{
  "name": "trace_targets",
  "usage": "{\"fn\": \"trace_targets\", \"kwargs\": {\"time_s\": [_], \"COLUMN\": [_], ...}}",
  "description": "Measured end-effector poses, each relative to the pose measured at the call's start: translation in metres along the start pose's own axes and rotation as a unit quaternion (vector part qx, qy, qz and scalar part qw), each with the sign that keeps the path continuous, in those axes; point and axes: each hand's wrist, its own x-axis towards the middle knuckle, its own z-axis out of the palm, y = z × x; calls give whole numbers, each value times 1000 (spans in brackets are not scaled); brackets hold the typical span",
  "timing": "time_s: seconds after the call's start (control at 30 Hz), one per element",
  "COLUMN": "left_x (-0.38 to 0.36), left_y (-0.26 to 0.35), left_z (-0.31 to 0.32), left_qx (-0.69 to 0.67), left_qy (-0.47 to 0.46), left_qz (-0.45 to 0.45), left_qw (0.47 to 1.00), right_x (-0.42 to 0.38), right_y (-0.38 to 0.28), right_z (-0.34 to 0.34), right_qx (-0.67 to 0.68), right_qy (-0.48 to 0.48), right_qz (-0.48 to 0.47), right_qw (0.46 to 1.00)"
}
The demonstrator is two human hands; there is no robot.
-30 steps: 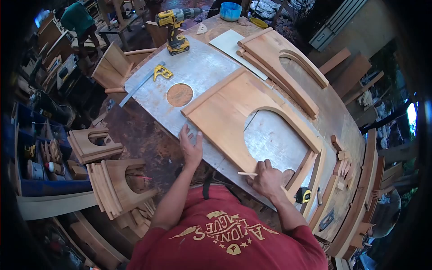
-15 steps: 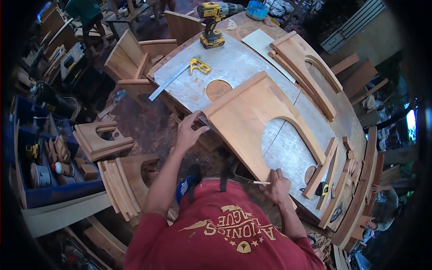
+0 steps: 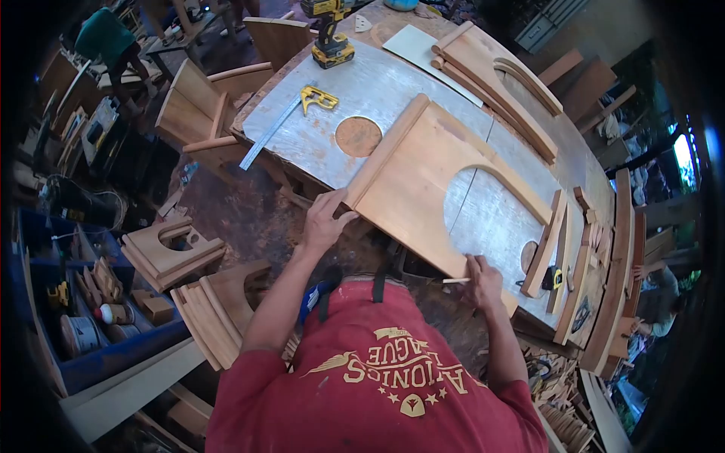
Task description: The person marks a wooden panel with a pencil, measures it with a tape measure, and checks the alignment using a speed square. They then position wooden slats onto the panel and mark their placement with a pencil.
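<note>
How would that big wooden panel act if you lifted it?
The wooden panel would probably stay stiff, since it shows no sag between the left hand and right hand. It likely won't roll, being broad and flat. It might be weakest where it narrows.

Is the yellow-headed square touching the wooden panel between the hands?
Apart. The head view shows silvery tabletop between the square and the panel.

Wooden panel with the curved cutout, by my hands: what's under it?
Beneath the wooden panel, the silvery tabletop shows through the cutout, crossed by a dark seam. Whatever lies under the solid wood is covered.
</note>
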Motion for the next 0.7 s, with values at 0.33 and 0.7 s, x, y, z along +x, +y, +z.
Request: {"fn": "trace_targets", "kwargs": {"time_s": [0.33,0.7], "left_x": [11,43], "left_y": [11,-16], "left_z": [13,24], "left_qx": [88,93], "left_qy": [-34,-48], "left_qz": [42,96], "left_qw": [995,990], "right_x": [9,14], "right_y": [8,5], "right_z": [-12,-10], "right_qx": [4,59], "right_qy": [11,34], "right_qz": [102,134], "right_qw": [995,989]}}
